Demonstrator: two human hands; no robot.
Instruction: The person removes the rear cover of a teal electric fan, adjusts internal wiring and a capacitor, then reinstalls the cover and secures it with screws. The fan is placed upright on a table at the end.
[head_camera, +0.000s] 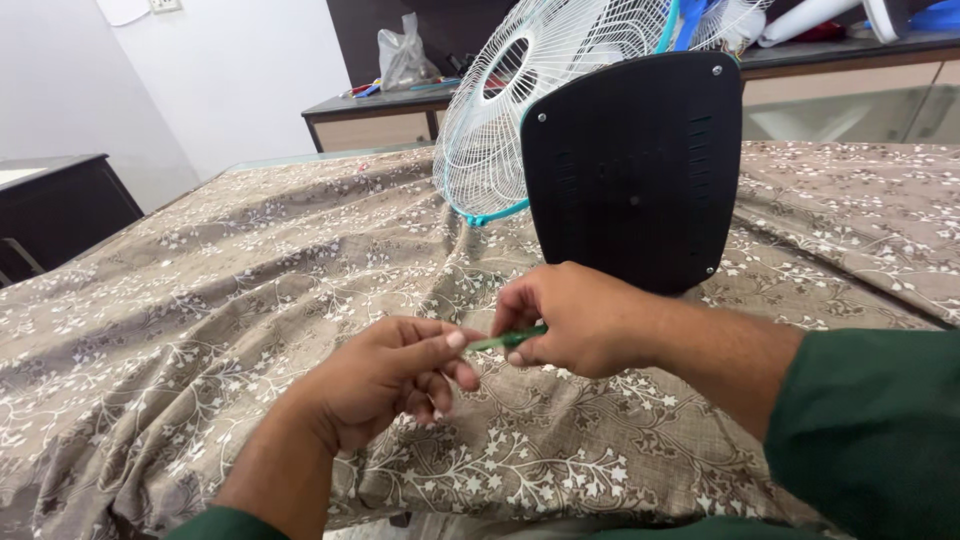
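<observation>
Where hands (480, 350) meet: green stick (508, 340).

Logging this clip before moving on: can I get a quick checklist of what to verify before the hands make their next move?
1. Right hand grips the thin green tool: ok.
2. Left hand touches the tool's tip: ok.
3. Tool's kind and tip: cannot tell, mostly hidden.
4. Black fan motor housing lies on the patterned cloth: ok.
5. White fan grille leans behind the housing: ok.
6. Screws removed from housing: cannot tell.
</observation>
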